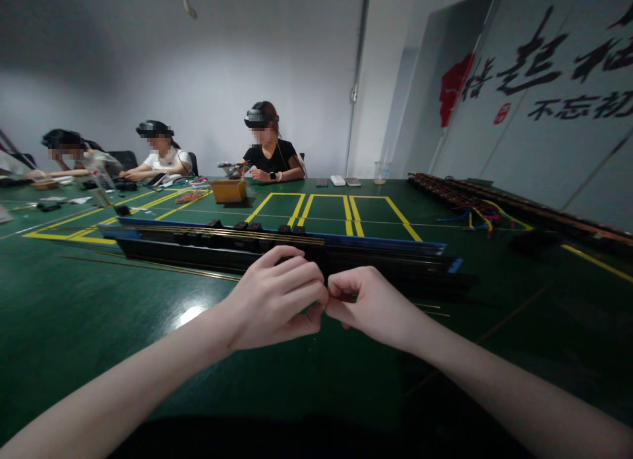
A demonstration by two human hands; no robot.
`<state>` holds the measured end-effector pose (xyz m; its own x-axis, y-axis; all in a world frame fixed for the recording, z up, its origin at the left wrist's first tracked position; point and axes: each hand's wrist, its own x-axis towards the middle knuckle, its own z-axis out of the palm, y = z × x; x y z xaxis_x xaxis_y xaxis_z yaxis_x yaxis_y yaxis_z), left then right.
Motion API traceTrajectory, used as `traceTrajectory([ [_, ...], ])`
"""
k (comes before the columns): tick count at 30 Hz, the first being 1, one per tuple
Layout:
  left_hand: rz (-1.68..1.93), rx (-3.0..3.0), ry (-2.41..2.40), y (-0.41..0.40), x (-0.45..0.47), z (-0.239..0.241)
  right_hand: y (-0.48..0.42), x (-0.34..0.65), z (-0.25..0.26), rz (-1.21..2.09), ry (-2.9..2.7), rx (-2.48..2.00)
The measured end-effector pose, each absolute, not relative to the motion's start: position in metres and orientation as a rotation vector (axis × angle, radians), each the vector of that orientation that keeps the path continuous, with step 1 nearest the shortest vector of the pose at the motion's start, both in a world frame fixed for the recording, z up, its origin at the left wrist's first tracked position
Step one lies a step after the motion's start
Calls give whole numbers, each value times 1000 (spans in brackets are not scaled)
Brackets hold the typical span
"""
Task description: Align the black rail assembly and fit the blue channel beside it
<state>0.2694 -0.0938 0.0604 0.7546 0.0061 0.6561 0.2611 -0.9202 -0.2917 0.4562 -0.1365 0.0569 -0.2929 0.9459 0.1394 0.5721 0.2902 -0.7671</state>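
Observation:
My left hand [277, 299] and my right hand [368, 304] meet fingertip to fingertip over the green table [99, 314], both with fingers curled into a pinch. Whatever sits between the fingertips is hidden or too small to name. Just behind the hands lies a long black tray [222, 248] holding thin metal rods and several small black blocks [247, 227]. A blue strip [395, 244] runs along the tray's far side.
Yellow tape lines [346, 212] mark boxes on the table. A yellow-brown box [228, 190] stands further back. Three people with headsets sit at the far left side. Long racks with coloured wires [475, 212] lie at the right, a plastic cup [380, 172] behind.

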Motion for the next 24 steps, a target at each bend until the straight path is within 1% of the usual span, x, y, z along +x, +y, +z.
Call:
traceTrajectory([
  [4,-1029,-2644,-225,-94,270,59,-136,457,56,800,-1945,-1322],
  [8,-1020,-2738,-241,-92,270,60,-137,458,55,827,-1902,-1295],
  [18,-1208,-2727,-215,-90,271,57,-134,461,50,727,-1832,-1299],
  [24,-1179,-2868,-306,-89,269,57,-134,459,48,740,-1820,-1383],
])
